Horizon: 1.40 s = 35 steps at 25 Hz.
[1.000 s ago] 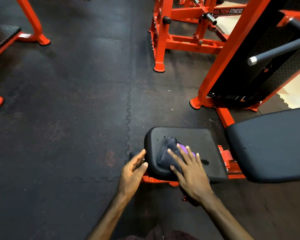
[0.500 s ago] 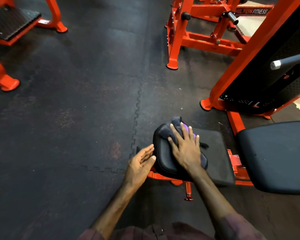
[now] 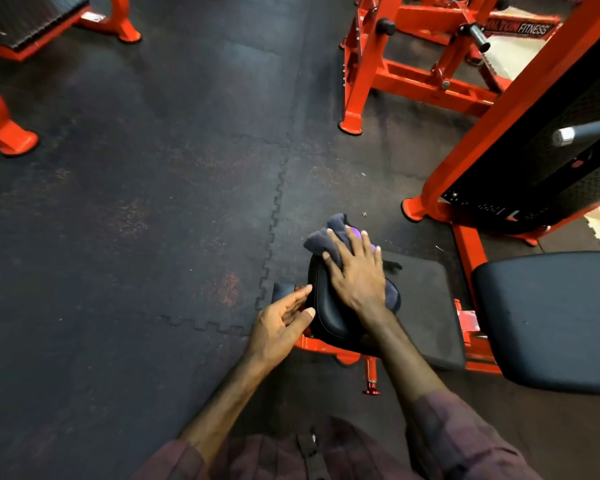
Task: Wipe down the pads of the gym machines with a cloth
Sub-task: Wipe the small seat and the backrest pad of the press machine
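Cloth (image 3: 317,241) lies under the flat right hand (image 3: 359,271) on the seat pad (image 3: 423,306).

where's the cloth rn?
Head view, lower centre-right: the grey cloth lies on the far left corner of the small black seat pad, pressed flat under the right hand. The left hand touches the pad's left edge.

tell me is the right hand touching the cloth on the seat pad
Touching. The head view shows the right hand lying flat on the dark cloth, fingers spread across it, pressing it onto the seat pad at its far left corner.
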Available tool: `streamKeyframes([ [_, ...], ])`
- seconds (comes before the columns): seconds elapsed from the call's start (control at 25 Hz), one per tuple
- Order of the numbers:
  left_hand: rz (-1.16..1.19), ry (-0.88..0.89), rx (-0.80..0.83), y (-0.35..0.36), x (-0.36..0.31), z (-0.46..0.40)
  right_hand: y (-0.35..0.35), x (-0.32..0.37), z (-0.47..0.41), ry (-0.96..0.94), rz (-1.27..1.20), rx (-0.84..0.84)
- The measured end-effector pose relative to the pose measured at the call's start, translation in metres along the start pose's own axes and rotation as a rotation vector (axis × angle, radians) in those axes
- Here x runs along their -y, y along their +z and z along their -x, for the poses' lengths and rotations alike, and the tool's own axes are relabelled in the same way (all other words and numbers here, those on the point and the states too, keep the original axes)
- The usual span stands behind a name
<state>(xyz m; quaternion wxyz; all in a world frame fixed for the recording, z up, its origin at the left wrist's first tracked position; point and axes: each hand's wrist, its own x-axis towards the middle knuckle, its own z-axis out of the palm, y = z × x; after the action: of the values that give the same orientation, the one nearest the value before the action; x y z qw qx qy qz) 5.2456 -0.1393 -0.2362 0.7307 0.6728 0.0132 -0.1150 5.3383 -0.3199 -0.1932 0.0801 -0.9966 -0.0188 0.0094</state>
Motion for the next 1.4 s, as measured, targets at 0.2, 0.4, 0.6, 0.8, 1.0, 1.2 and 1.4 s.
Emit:
streamKeyframes([
  [0.2,0.105,-0.001,-0.058,-0.008,0.008,0.009,-0.009,-0.04,0.028,-0.307,-0.026,0.079],
  [0.4,0.181,-0.01,-0.146,0.0,0.004,0.006,-0.002,0.006,-0.007,-0.05,0.047,0.01],
  [0.6,0.212,0.029,-0.395,-0.002,0.012,-0.012,0.005,-0.01,0.084,-0.341,0.038,-0.043],
  [0.8,0.044,0.056,-0.219,0.02,-0.008,-0.03,0.011,-0.049,0.15,-0.249,0.026,-0.085],
  [1.0,-0.245,0.139,-0.157,0.049,-0.02,-0.066,0.026,-0.089,0.188,0.118,-0.049,-0.212],
  [1.2,-0.608,0.277,-0.046,0.071,-0.027,-0.108,0.034,-0.136,0.176,0.557,-0.293,-0.335],
  [1.4,-0.689,0.302,-0.066,0.066,-0.024,-0.116,0.018,-0.198,0.144,0.674,-0.641,-0.368],
])
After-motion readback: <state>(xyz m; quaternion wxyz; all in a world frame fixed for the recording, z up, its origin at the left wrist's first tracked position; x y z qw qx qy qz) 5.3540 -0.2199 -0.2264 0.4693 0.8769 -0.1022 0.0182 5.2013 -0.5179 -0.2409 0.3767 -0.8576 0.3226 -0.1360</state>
